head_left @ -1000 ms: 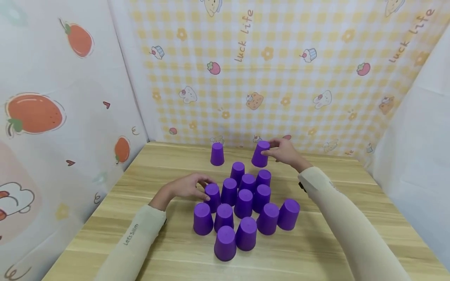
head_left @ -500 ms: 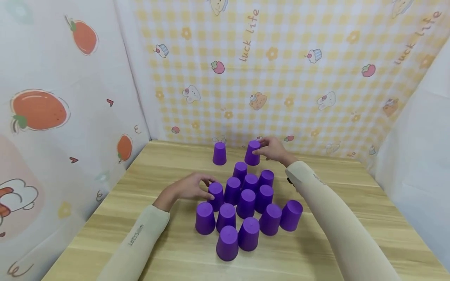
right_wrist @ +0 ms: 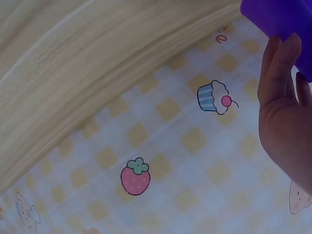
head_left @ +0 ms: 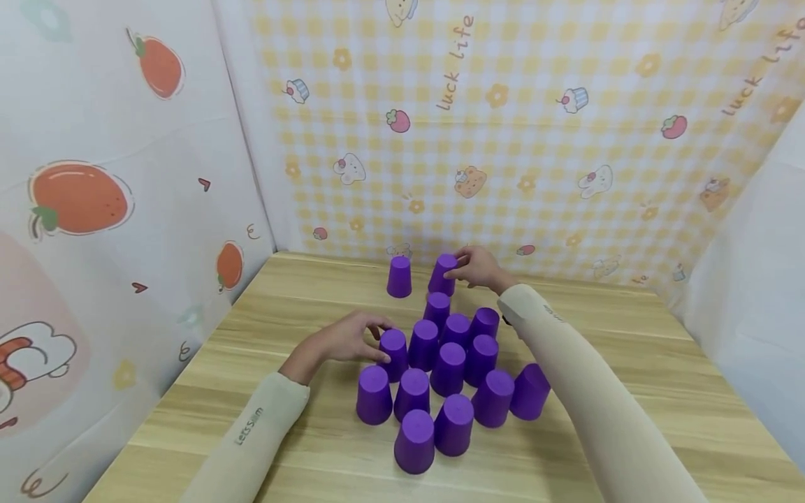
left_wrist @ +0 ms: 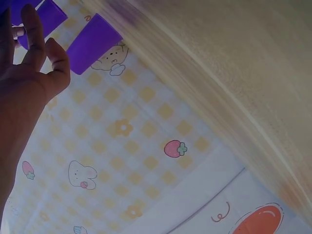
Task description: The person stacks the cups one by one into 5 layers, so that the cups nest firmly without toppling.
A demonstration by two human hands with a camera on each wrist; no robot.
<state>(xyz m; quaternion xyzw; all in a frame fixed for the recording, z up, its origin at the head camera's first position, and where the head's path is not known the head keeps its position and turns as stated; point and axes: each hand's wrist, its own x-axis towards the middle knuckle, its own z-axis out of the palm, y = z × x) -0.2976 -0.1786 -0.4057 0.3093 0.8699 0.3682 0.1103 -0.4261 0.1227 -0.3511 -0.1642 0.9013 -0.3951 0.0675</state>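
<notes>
Several upside-down purple cups stand on the wooden table, most of them in a cluster. At the cluster's left side my left hand (head_left: 352, 339) has its thumb and fingers around a purple cup (head_left: 394, 358), which stands among its neighbours. At the back my right hand (head_left: 479, 267) grips another purple cup (head_left: 443, 274) by its right side, thumb in front. That cup is upright, bottom up, just behind the rearmost cup (head_left: 437, 307) of the cluster. In the right wrist view the gripped cup (right_wrist: 282, 19) is cut off by the frame's edge.
A lone cup (head_left: 399, 278) stands at the back, left of the one in my right hand. Two cups (head_left: 415, 443) mark the cluster's front. Behind the wooden table (head_left: 283, 447) hangs a checked cloth (head_left: 522, 161); a printed white cloth (head_left: 157, 209) hangs at the left.
My right hand has carried its cup leftward at the back, toward the lone cup and behind the cluster. The left hand stays at its cup. The head view has shifted slightly.
</notes>
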